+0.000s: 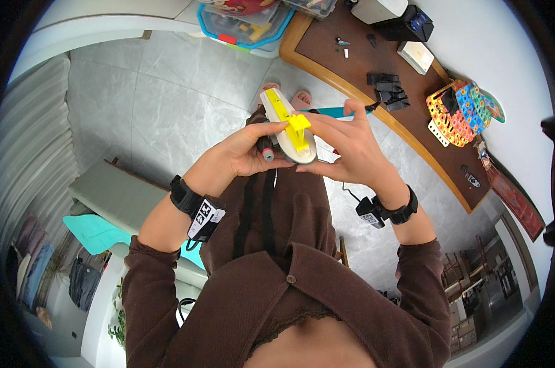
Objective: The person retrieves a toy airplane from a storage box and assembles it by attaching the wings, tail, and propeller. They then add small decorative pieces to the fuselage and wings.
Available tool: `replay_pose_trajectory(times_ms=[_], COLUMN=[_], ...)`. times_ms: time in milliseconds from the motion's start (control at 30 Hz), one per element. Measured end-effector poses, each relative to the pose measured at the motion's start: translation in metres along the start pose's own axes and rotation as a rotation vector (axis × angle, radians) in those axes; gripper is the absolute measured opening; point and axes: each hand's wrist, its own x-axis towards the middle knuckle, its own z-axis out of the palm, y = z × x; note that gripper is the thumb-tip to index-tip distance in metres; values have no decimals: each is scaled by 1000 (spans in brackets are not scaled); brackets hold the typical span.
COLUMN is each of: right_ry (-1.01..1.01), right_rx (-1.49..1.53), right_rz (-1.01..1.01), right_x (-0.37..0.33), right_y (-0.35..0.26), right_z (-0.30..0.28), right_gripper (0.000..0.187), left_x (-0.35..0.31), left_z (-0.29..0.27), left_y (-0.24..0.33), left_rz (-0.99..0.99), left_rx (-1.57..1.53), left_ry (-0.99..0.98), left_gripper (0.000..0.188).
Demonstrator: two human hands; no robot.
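Over my lap I hold a boat-shaped toy (276, 104), white with a yellow strip along its top and a raised yellow piece near its near end. My left hand (243, 147) is closed on its left side, thumb on top by the yellow part. From the other side, my right hand (348, 144) grips the near end, with the thumb low and a fingertip beside the raised yellow piece. A dark cylinder with a grey tip (267, 152) shows between the left thumb and fingers; whether it joins the toy, I cannot tell. Behind the right fingers runs a teal strip (334, 112).
A brown table with a wooden edge (345, 86) curves along the right. On it lie black parts (388, 92), colourful perforated pieces (458, 113), a white box (416, 57) and small bits. A blue-rimmed tub (246, 40) stands ahead, a grey padded seat (124, 190) at left.
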Motion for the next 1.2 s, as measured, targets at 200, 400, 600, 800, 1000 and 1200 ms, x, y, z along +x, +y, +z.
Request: replay_pose_trajectory(times_ms=[200, 400, 600, 800, 1000, 1200], right_ry=[180, 169, 425, 766, 798, 694], right_rx=[-159, -159, 948, 2150, 2040, 1909], right_rz=[77, 14, 578, 437, 628, 517], right_x=[-15, -26, -66, -75, -68, -79], right_y=[-7, 1, 9, 41, 40, 49], right_z=[13, 13, 21, 21, 7, 5], right_gripper=[42, 45, 37, 37, 54, 43], left_x=[12, 23, 26, 32, 35, 41], left_z=[7, -2, -9, -13, -15, -18], left_y=[2, -4, -11, -5, -1, 0], left_rz=[47, 139, 346, 364, 351, 459], left_rx=[-121, -48, 155, 278, 308, 461], left_ry=[-40, -120, -70, -116, -91, -52], left_gripper=[47, 45, 47, 58, 61, 66])
